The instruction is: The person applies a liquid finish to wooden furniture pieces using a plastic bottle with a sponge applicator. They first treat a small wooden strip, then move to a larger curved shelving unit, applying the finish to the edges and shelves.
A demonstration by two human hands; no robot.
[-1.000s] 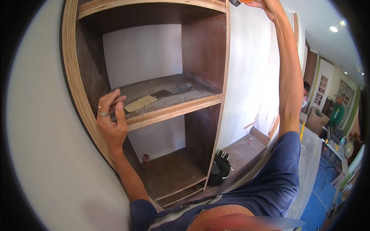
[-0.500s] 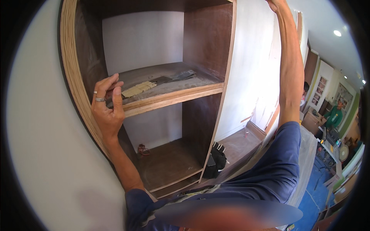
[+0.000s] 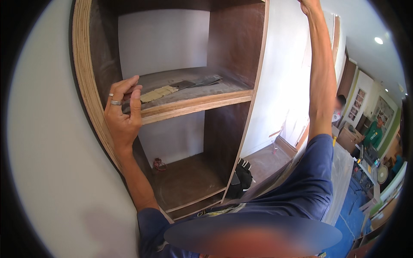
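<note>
My left hand [image 3: 124,118] is at the front left of the middle shelf of a brown plywood cabinet [image 3: 82,64], beside its edge [image 3: 198,103]. Its fingers are loosely curved and apart, with no object visible in them. Near its thumb lie a crumpled tan strip [image 3: 157,93] and flat dark pieces [image 3: 204,81] on the dusty shelf. My right hand [image 3: 307,5] is raised high at the top rim, mostly cropped, so its fingers and whatever they may hold are hidden.
A pale wall [image 3: 51,142] flanks the left. Below are a red cord coil [image 3: 159,164], a black bag [image 3: 243,176] and a low ledge [image 3: 271,159]. Farther right are a dark-haired person [image 3: 340,105], a person in green [image 3: 374,133], a cluttered workbench [image 3: 365,165] and blue flooring [image 3: 348,215].
The orange tool in my right hand one second ago has left view as that hand rose to the frame's edge. The cabinet appears higher, showing less of its top.
</note>
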